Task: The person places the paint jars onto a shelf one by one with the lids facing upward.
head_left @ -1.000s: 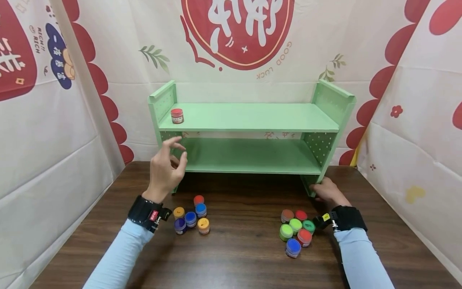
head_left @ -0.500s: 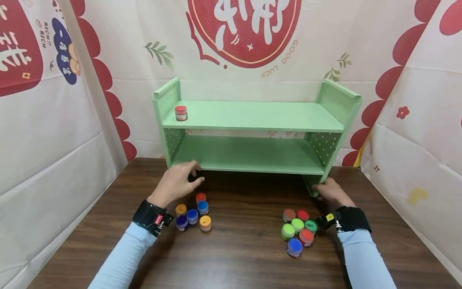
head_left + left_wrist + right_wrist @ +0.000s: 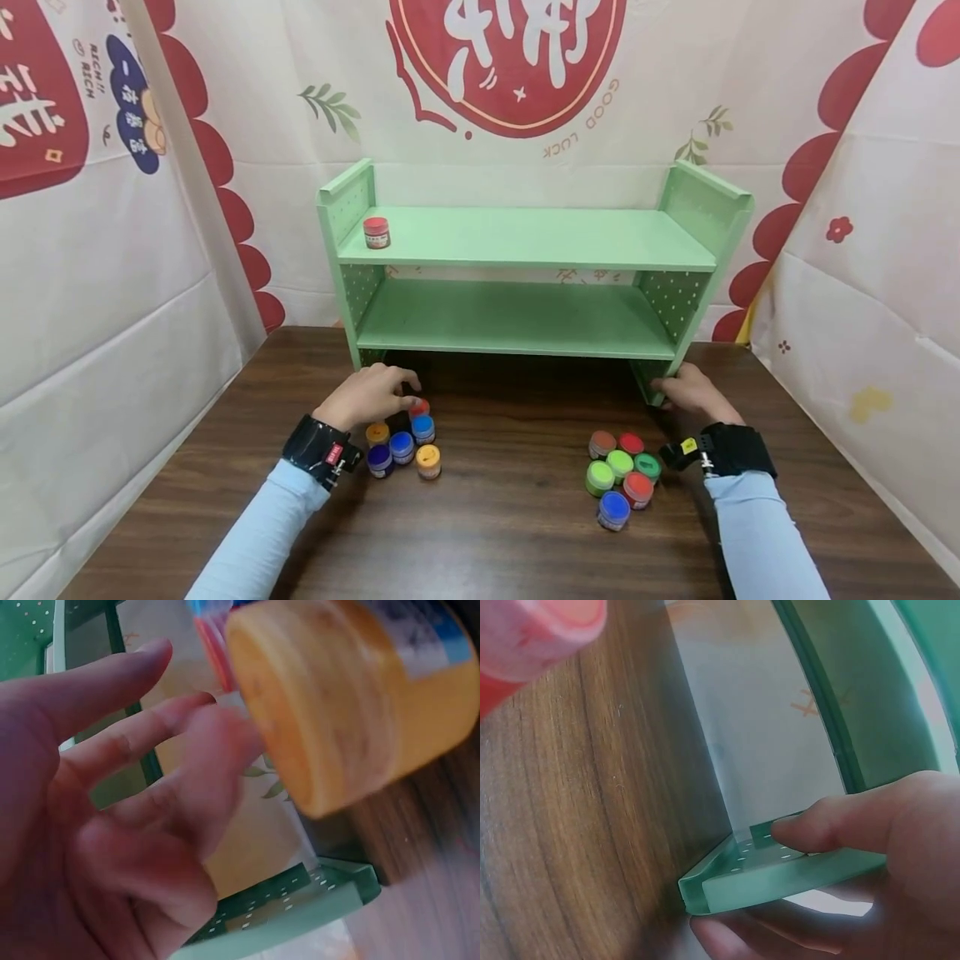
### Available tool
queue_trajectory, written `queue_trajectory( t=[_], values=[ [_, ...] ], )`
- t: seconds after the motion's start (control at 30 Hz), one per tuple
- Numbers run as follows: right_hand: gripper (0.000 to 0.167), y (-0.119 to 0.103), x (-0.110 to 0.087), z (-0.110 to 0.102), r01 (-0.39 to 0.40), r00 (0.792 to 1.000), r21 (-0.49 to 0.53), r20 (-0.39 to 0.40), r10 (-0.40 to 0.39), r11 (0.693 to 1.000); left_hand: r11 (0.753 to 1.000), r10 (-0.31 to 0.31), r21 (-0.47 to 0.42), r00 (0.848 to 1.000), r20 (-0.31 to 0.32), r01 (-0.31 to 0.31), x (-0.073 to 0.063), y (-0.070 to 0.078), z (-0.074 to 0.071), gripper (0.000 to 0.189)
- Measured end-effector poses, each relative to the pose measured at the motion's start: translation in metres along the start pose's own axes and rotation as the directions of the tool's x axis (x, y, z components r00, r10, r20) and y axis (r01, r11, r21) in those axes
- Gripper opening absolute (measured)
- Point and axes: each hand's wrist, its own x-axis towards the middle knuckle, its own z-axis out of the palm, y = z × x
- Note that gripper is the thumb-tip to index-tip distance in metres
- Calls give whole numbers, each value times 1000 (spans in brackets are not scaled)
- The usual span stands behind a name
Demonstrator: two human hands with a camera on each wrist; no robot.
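Observation:
A red-lidded paint jar (image 3: 420, 407) stands at the back of the left cluster, with my left hand (image 3: 369, 395) reaching right up to it. Thumb and fingers are apart and relaxed in the left wrist view, where an orange paint jar (image 3: 352, 697) looms close to the lens. On the other side, my right hand (image 3: 693, 393) grips the lower end of the green shelf unit's right side panel (image 3: 795, 881), thumb inside and fingers outside. The two-tier green shelf (image 3: 517, 237) carries one red paint jar (image 3: 377, 233) at the left of its top board.
Blue, purple and orange jars (image 3: 428, 461) make up the rest of the left cluster. Another cluster, with green, red, brown and blue jars (image 3: 613, 510), stands on the brown wooden table (image 3: 495, 533) near my right wrist. A printed cloth (image 3: 255, 200) hangs behind and at both sides.
My left hand has come down from beside the shelf to the red jar in the left cluster. The right hand keeps its hold on the side panel.

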Motion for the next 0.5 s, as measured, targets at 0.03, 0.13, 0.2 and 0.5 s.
queue_trajectory(
  t=[0.03,0.13,0.2,0.5],
  values=[
    [27,0,0,0,-2,1000,0,-1,2,1000,1000,9,-3,1000,3,-9,1,0,0,32],
    [27,1,1,-1,-7,1000,1,-2,7,1000,1000,27,-13,999,17,-27,3,1,2,28],
    [27,1,1,-1,-13,1000,-4,-7,13,1000,1000,21,-24,999,32,-20,4,1,4,26],
    [35,3,2,0,12,1000,28,18,-12,1000,999,-38,25,999,31,38,4,-1,9,22]
  ],
)
